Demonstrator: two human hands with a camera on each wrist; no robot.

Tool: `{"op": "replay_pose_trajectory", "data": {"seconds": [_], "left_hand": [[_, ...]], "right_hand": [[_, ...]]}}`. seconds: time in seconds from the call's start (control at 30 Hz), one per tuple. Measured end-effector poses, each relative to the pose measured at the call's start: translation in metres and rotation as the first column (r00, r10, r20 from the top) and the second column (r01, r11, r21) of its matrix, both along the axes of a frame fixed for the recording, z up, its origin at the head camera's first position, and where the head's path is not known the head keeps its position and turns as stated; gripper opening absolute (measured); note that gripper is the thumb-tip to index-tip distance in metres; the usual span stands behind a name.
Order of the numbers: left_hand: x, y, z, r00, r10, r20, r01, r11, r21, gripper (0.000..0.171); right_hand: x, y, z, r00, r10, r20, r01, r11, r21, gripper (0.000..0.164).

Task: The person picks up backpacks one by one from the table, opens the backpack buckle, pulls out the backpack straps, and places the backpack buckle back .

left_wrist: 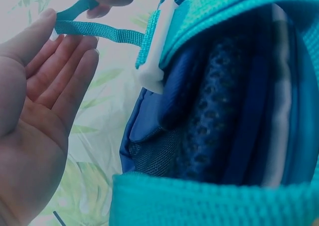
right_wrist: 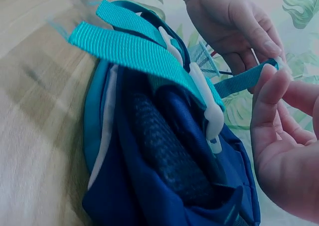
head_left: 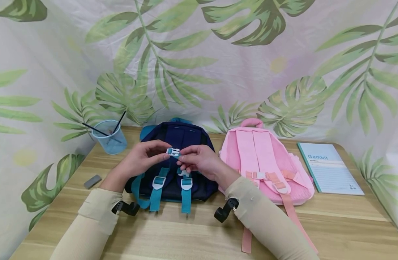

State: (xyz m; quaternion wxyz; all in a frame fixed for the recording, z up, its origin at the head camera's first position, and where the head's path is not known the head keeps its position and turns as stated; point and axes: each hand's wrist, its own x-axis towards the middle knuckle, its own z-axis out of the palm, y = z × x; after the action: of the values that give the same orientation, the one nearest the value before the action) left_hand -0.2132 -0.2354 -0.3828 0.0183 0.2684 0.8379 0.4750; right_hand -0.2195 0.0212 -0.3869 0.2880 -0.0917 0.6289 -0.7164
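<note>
Above the navy backpack (head_left: 185,135), both hands meet at a white side-release buckle (head_left: 173,151) with its prongs pointing right. The left hand (head_left: 141,159) pinches the buckle between thumb and index finger. In the left wrist view, its other fingers are stretched out. Teal webbing (left_wrist: 102,31) runs from the backpack up to the buckle. The right hand (head_left: 202,160) pinches the teal strap's end right beside the prongs; in the right wrist view its fingertips partly hide the webbing (right_wrist: 249,80). Two white strap adjusters (head_left: 158,182) with hanging teal straps (head_left: 186,202) lie just below the hands.
A pink backpack (head_left: 260,144) lies to the right, its straps hanging toward the front edge. Farther right is a notebook (head_left: 329,168). A blue mesh pen cup (head_left: 110,139) stands at the back left, with a grey eraser-like block (head_left: 93,181) nearer. A leaf-patterned curtain (head_left: 185,65) hangs behind.
</note>
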Motion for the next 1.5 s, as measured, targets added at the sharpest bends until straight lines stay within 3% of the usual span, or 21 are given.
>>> {"op": "replay_pose_trajectory", "data": {"seconds": [0.4,0.7,1.5], "left_hand": [[0.0,-0.001,0.0,1.0,-0.017,0.0,0.017,1.0,0.015,0.024],[0.002,-0.002,0.0,1.0,-0.014,-0.021,0.015,1.0,0.017,0.023],[-0.001,0.001,0.001,0.997,-0.034,-0.073,0.033,0.999,-0.013,0.022]], "right_hand": [[0.001,-0.006,0.003,1.0,0.018,-0.025,-0.019,0.999,-0.026,0.03],[0.001,-0.006,0.001,0.997,-0.041,-0.07,0.046,0.996,0.077,0.033],[0.006,-0.013,0.005,0.986,-0.085,-0.143,0.097,0.992,0.082,0.027]]}}
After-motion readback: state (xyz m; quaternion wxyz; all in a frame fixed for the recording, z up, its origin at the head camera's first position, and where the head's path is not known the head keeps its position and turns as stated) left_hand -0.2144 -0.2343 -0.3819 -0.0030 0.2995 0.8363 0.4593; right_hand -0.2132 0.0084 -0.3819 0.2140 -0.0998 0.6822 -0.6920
